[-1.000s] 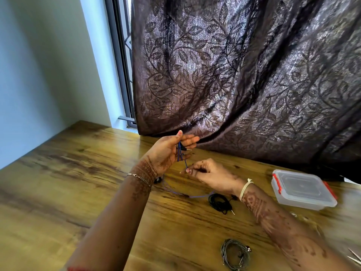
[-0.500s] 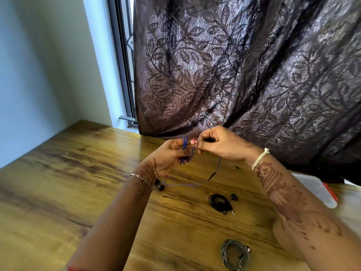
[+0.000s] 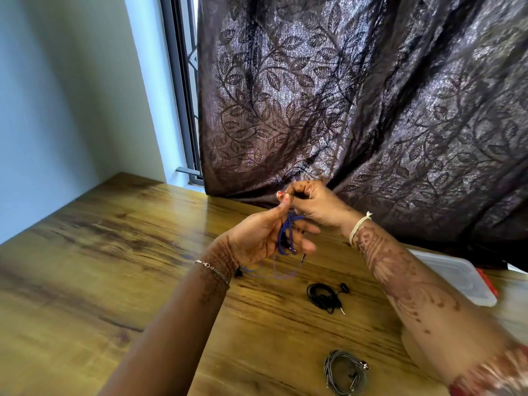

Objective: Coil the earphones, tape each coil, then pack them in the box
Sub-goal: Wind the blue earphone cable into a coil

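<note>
Wooden table [image 3: 143,267] | left hand [image 3: 257,238] holds blue earphones [image 3: 287,235] | right hand [image 3: 314,205] pinching cord, now higher

- worktop [image 3: 85,281]: wood-grain brown, dark streaks, fills the lower frame, blurred at its left part
- curtain [image 3: 371,110]: dark brown-purple, shiny leaf-and-vine pattern, heavy folds, its hem bunched on the worktop's far edge
- window frame [image 3: 183,90]: dark metal, narrow strip just left of the curtain, some grille visible behind it
- wall [image 3: 57,95]: plain pale blue-grey, upper left, meets the worktop's left edge
- window reveal [image 3: 148,90]: lighter strip between wall and window frame
</note>
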